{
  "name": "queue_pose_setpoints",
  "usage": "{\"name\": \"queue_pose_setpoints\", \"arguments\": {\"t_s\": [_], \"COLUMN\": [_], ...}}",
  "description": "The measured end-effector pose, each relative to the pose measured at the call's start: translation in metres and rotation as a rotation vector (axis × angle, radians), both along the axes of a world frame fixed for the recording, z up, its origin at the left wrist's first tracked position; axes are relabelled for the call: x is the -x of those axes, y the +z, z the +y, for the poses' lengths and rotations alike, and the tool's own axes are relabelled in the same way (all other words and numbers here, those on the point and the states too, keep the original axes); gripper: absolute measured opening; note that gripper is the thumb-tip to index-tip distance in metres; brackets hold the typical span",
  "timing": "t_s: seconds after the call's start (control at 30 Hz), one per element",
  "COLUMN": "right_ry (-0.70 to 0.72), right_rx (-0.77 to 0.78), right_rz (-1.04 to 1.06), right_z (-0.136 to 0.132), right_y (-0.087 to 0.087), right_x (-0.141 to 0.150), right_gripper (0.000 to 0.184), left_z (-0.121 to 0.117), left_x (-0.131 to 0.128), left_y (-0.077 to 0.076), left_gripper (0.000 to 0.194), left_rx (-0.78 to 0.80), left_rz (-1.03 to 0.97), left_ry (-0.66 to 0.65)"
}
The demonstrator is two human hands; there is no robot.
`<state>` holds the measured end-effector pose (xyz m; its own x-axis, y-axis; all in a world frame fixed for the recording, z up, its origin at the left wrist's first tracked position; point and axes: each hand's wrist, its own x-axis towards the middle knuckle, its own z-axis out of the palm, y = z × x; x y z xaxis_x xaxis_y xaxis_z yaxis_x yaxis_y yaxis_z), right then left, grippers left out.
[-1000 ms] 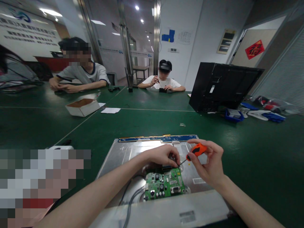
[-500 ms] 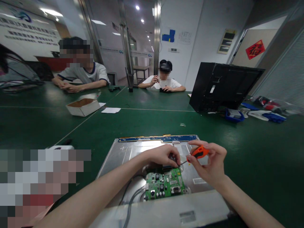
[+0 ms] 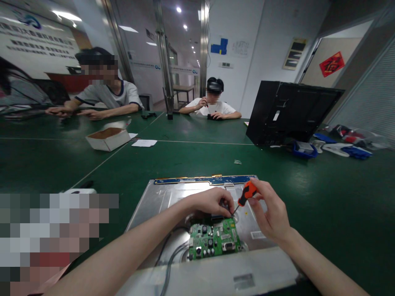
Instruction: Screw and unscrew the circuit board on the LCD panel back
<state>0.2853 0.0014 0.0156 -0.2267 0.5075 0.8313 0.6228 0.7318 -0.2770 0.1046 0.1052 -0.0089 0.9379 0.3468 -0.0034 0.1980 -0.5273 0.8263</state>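
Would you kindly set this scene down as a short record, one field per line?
Left hand: fingertips together near the far right corner of the green circuit board; any grip is unclear
Right hand: holding the orange-and-black screwdriver by its handle
Screwdriver tip: beside the left fingertips
Board support: silver metal panel
Panel's far edge: blue circuit strip
Cables: grey cables at the board's left
Elsewhere on the green table: white open box, black casing

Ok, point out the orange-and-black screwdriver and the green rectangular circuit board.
Orange-and-black screwdriver (image 3: 247, 192): head view, on its handle.
Green rectangular circuit board (image 3: 214, 239): head view, near its middle.
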Motion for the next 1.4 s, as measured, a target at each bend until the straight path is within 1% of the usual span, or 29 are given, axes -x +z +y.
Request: {"name": "queue_pose_setpoints", "arguments": {"t_s": [0.1,0.23,0.33,0.4,0.6,0.77,0.87,1.0,1.03,1.1,1.2,1.3,1.4], "right_ry": [0.022,0.019,0.071,0.082,0.070,0.013,-0.017,-0.144,-0.141,-0.086,-0.015,-0.007,-0.005], "right_rx": [0.018,0.009,0.022,0.035,0.020,0.021,0.008,-0.050,-0.055,-0.044,-0.028,-0.033,-0.016], "right_rz": [0.020,0.133,0.192,0.201,0.088,0.005,0.016,0.116,0.128,0.110,0.042,-0.012,-0.023], "right_z": [0.001,0.003,0.004,0.004,0.002,0.000,0.000,0.003,0.003,0.003,0.002,-0.001,-0.002], "right_y": [-0.002,-0.011,-0.015,-0.016,-0.007,0.000,-0.004,-0.013,-0.013,-0.011,-0.002,0.003,0.001], "right_x": [-0.001,-0.003,-0.002,-0.001,-0.001,0.000,-0.001,-0.004,-0.004,-0.004,-0.001,0.001,0.001], "right_gripper": [0.053,0.060,0.063,0.063,0.054,0.049,0.051,0.061,0.061,0.058,0.053,0.051,0.053], "left_z": [-0.001,-0.003,-0.003,-0.003,-0.002,-0.002,-0.002,-0.001,-0.001,-0.001,-0.001,-0.001,-0.001], "left_x": [0.000,0.000,0.001,0.001,0.000,0.000,-0.001,-0.001,0.000,0.000,0.000,-0.001,-0.001], "left_y": [0.001,0.004,0.004,0.003,0.002,0.003,0.002,0.001,0.001,0.001,0.001,0.002,0.002], "left_gripper": [0.012,0.013,0.013,0.013,0.011,0.011,0.011,0.012,0.012,0.012,0.011,0.012,0.012], "left_rx": [-0.001,-0.003,0.001,0.001,-0.006,-0.001,-0.001,-0.001,-0.001,0.000,0.000,-0.003,-0.008], "left_rz": [0.000,-0.001,0.001,0.004,0.011,0.016,0.017,0.016,0.016,0.014,0.010,0.010,0.015], "left_ry": [0.001,0.010,0.011,0.013,0.022,0.010,0.015,0.019,0.018,0.015,0.004,-0.005,0.001]}}
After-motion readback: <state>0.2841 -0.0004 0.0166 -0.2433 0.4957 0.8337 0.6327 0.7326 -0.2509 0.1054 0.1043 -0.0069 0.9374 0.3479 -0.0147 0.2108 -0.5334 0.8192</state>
